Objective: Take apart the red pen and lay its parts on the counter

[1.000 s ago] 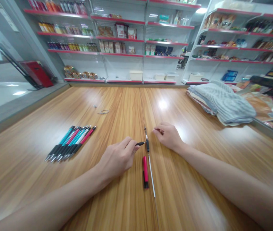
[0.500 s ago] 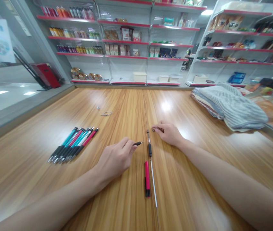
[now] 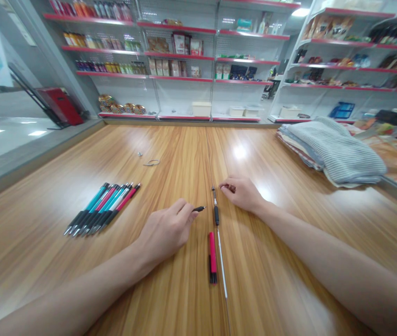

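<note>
My left hand (image 3: 168, 225) is closed on a black pen piece (image 3: 198, 209) with a thin tip pointing right. To the right, my right hand (image 3: 240, 192) has thumb and finger pinched over a tiny item, too small to name. Between the hands, in line along the table seam, lie small dark and pale pen parts, a black pen grip (image 3: 216, 215) and a thin white refill (image 3: 222, 263). Beside the refill is a pink pen barrel (image 3: 212, 254) with a black clip.
Several assembled pens (image 3: 102, 210), teal, pink and white, lie in a row at left. A thin metal ring (image 3: 151, 163) and a small metal piece (image 3: 140, 154) sit farther back. Folded striped cloths (image 3: 338, 154) are stacked at right, with stocked shelves (image 3: 180, 79) behind the table (image 3: 177, 144).
The view has shifted slightly, so everything sits a little further left and higher. My right fingers have curled a little around the tiny item; my left hand keeps its hold.
</note>
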A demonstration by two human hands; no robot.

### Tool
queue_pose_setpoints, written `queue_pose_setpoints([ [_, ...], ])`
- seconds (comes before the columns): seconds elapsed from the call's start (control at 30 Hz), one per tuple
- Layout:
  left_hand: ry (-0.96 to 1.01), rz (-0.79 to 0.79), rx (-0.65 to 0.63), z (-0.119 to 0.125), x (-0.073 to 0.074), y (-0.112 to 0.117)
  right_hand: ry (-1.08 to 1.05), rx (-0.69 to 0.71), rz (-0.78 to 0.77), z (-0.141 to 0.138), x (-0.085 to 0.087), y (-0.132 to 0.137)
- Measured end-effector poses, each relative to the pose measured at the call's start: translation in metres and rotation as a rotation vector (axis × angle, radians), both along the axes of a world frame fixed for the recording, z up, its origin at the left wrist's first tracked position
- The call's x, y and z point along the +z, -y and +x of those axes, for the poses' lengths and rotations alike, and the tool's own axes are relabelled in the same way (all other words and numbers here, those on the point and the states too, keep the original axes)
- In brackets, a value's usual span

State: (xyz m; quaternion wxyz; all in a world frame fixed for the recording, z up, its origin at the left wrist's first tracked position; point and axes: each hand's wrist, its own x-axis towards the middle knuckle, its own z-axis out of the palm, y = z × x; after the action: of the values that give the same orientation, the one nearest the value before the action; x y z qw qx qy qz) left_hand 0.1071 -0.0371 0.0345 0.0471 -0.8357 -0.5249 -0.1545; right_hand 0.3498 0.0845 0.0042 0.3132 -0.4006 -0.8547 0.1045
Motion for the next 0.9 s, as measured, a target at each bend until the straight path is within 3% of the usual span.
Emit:
queue_pose_setpoints([
  [0.47, -0.007, -0.003, -0.018, 0.0012, -0.0003, -0.0004, -0.008, 0.096, -0.009, -0.0027, 0.0040, 0.0016],
  [0.9, 0.017, -0.017, -0.029, 0.0022, -0.0035, -0.0001, -0.030, 0.064, -0.009, -0.0078, 0.0018, 0.0015],
])
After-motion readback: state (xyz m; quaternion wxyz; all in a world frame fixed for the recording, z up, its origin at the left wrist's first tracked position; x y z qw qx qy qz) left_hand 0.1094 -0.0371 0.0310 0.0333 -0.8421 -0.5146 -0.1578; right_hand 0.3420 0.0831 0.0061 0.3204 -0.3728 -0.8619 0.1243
